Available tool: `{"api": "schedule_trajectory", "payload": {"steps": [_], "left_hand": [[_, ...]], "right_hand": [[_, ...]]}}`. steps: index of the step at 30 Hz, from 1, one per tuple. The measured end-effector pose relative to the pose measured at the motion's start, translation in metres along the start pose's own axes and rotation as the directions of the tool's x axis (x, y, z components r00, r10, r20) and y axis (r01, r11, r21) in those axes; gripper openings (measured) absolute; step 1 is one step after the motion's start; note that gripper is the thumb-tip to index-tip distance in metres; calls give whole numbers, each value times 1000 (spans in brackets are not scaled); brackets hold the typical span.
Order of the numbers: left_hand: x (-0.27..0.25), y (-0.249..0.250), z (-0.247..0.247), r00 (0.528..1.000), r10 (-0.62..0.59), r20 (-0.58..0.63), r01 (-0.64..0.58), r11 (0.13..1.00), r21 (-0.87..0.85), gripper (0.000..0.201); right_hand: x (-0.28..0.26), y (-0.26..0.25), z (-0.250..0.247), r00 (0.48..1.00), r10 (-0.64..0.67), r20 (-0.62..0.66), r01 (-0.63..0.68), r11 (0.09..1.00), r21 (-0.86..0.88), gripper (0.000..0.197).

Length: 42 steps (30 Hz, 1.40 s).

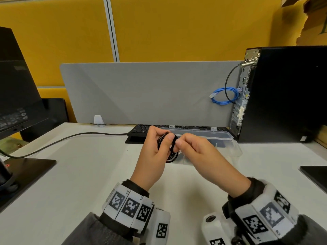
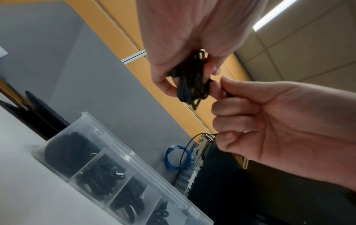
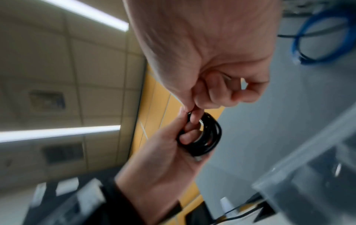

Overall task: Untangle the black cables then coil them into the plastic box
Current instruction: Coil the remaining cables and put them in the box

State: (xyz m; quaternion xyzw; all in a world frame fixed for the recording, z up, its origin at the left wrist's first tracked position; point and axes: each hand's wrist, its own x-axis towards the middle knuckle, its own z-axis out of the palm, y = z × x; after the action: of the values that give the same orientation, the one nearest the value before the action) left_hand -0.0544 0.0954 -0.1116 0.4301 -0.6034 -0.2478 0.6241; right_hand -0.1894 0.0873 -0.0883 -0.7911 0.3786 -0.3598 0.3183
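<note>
My left hand (image 1: 168,144) holds a small coil of black cable (image 1: 170,158) above the white desk, fingers curled round the loops. My right hand (image 1: 177,146) pinches a strand at the coil's right side between thumb and forefinger. In the left wrist view the coil (image 2: 192,85) hangs from the left hand (image 2: 173,79), and the right hand (image 2: 223,89) grips the cable's end. The right wrist view is blurred but shows the coil (image 3: 210,137) round the left fingers (image 3: 188,137). The clear plastic box (image 1: 235,147) lies open just behind the hands; its compartments (image 2: 123,150) hold several coiled black cables (image 2: 102,172).
A black keyboard (image 1: 141,131) sits behind the box against a grey divider (image 1: 150,92). A black PC tower (image 1: 286,94) with a blue network cable (image 1: 224,96) stands at the right. At the left are a monitor (image 1: 16,85), its base (image 1: 26,167) and a black lead (image 1: 62,140).
</note>
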Motion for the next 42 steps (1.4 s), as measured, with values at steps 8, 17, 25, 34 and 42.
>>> {"api": "schedule_trajectory", "payload": {"steps": [8, 17, 25, 34, 42], "left_hand": [[-3, 0, 7, 993, -8, -121, 16, 997, 72, 10], [2, 17, -4, 989, -94, 117, 134, 905, -404, 25], [-4, 14, 10, 983, -175, 47, 173, 826, -537, 34], [-2, 4, 7, 995, -45, -89, 30, 987, -158, 34], [-5, -1, 1, 924, -287, 253, 308, 950, -48, 62]], "right_hand": [[-2, -2, 2, 993, -100, 62, 109, 981, -162, 22], [-1, -1, -28, 867, -470, -163, 236, 677, -697, 33], [6, 9, -4, 945, -232, -232, 216, 972, -93, 19], [2, 2, 7, 983, -63, -174, 87, 987, 137, 13], [4, 6, -7, 997, 32, -68, -31, 999, 26, 9]]}}
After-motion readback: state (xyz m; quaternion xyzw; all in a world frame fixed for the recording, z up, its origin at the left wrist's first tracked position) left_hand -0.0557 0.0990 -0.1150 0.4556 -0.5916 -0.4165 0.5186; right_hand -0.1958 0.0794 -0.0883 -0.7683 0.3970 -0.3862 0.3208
